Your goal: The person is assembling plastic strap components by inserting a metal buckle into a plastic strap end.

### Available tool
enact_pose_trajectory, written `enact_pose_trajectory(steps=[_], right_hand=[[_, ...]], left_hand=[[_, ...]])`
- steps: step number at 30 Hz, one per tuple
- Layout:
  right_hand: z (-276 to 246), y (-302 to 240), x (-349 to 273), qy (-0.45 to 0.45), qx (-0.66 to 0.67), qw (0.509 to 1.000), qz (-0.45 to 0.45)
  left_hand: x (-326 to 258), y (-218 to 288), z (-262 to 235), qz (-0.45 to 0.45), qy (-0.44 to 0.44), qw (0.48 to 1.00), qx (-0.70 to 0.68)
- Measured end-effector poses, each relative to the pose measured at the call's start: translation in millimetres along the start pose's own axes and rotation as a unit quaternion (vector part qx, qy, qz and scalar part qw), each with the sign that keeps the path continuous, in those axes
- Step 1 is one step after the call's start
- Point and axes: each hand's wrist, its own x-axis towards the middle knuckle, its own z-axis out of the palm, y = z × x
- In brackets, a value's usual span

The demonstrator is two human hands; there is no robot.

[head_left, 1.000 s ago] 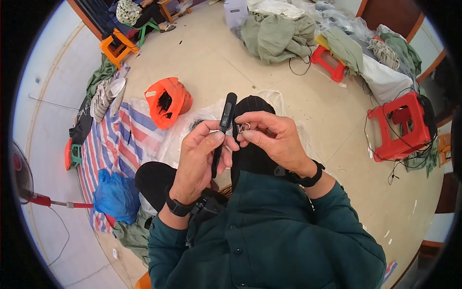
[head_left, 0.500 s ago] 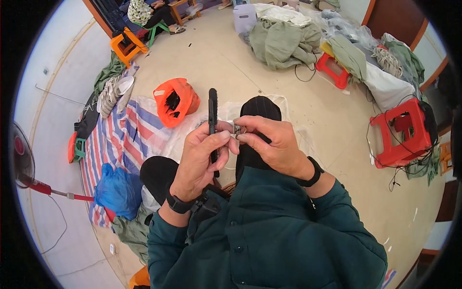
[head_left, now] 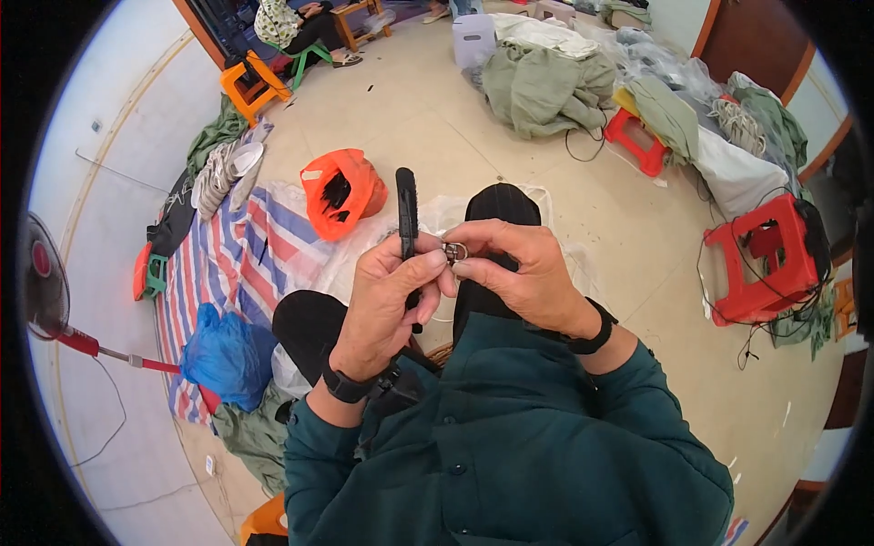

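My left hand (head_left: 387,305) pinches the black strap (head_left: 407,218), my right hand (head_left: 519,273) the metal ring (head_left: 454,252); a slackened pinch could drop the ring.

Orange bag (head_left: 341,191) and blue bag (head_left: 218,350), seemingly plastic, floor left.

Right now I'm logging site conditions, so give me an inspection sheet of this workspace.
Surface: beige floor, striped tarp spread at left.
Job's things: black strap, upright; small metal ring.
Clutter: orange bag, blue bag, clothing heaps, red stools.
Hands: left hand grips the strap; right hand pinches the ring.
Cables: loose wires by the red stool.
Surroundings: standing fan at left, seated person far back.
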Motion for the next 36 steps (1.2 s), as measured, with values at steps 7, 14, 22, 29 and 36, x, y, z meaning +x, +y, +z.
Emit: enact_pose_trajectory(steps=[7, 14, 22, 29, 36], right_hand=[[3, -2, 3, -0.017, 0.036, 0.999, -0.005], [-5, -7, 3, -0.054, 0.179, 0.977, 0.100], [9, -7, -2, -0.058, 0.176, 0.977, 0.105], [20, -3, -8, 0.047, 0.126, 0.985, 0.105], [11, -6, -5, -0.016, 0.244, 0.959, 0.147]], left_hand=[[-5, 0, 0, 0.018, -0.001, 1.000, -0.023], [-15, 10, -7, -0.017, -0.064, 0.998, 0.024], [-16, 5, -5, -0.003, -0.013, 0.999, 0.031], [-16, 0, -1, 0.037, 0.039, 0.995, 0.080], [-17, 12, 5, 0.044, 0.018, 0.993, 0.107]])
